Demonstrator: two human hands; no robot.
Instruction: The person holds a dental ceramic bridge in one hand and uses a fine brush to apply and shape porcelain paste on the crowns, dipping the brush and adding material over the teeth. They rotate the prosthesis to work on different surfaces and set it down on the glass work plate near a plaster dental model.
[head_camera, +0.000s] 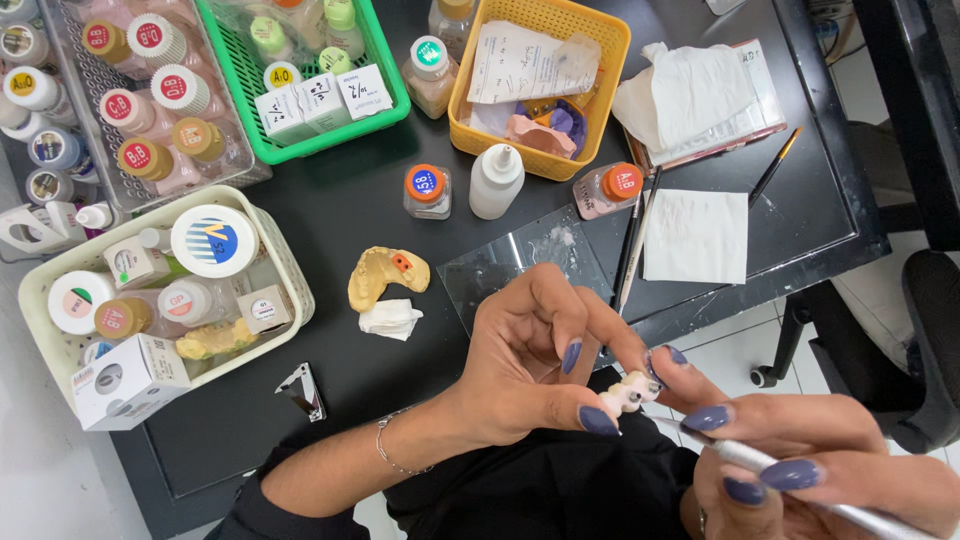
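My left hand (530, 360) pinches a small whitish-pink dental bridge (628, 393) between thumb and fingers, just over the table's front edge. My right hand (800, 465) grips a thin white-handled brush (760, 462) like a pen, its tip touching the bridge. A yellow dental cast (385, 277) with a small folded tissue (390, 319) below it lies on the black table (340, 210) to the left of my left hand. A clear glass slab (500, 265) sits just beyond my fingers.
A cream basket (290, 270) of bottles stands at left, with green (385, 105), clear (240, 165) and yellow (600, 100) baskets behind. Loose bottles (495, 180), two brushes (632, 245), a white tissue (697, 235) and a book under paper (700, 95) lie right. A chair base (790, 345) stands below.
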